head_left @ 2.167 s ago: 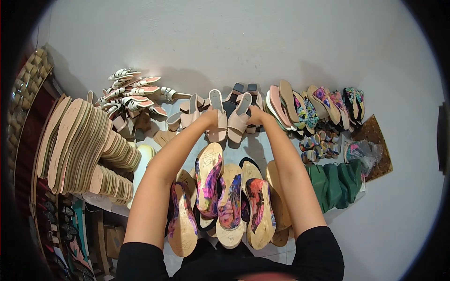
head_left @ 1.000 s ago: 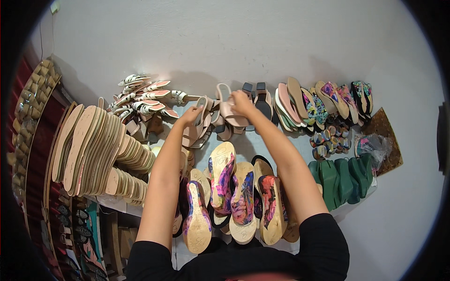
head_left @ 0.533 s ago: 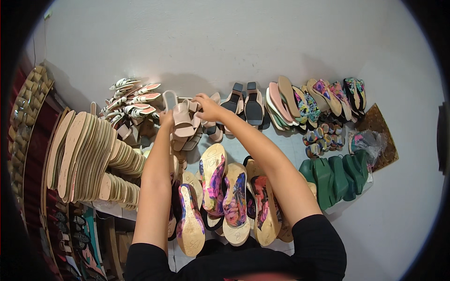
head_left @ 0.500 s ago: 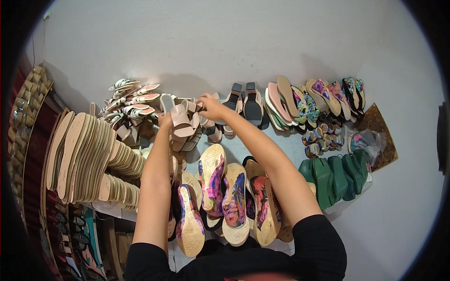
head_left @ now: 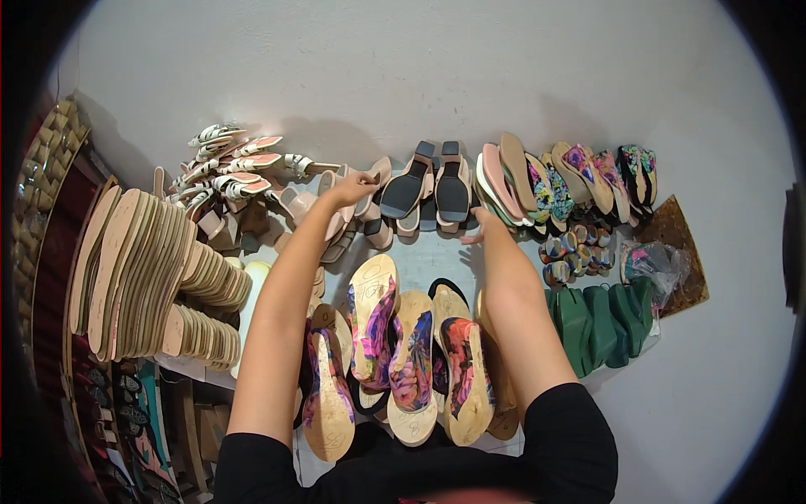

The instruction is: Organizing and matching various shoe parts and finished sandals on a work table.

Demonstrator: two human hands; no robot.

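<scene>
Beige heeled sandals (head_left: 334,220) stand bunched at the back middle of the table. My left hand (head_left: 353,190) reaches in among them, its fingers closed at the edge of an upright beige sandal (head_left: 382,170). Just right of that, two sandals lie with black soles up, a left one (head_left: 406,195) and a right one (head_left: 452,198). Beside the right one is my right hand (head_left: 484,225), its fingers apart and holding nothing. A leaning row of pink and white wedge soles (head_left: 495,181) is behind it.
Floral-strapped wooden-soled sandals (head_left: 411,361) stand near my body. Stacked insoles (head_left: 134,277) and white strappy sandals (head_left: 231,172) fill the left. At right are floral flip-flops (head_left: 588,172), small multicoloured heels (head_left: 575,252), green shoe lasts (head_left: 596,323) and a plastic bag (head_left: 659,262).
My left hand has moved right, leaving the beige sandal it held among the others. My right hand has swung right and nearer, from the beige sandals to beside the black-soled pair.
</scene>
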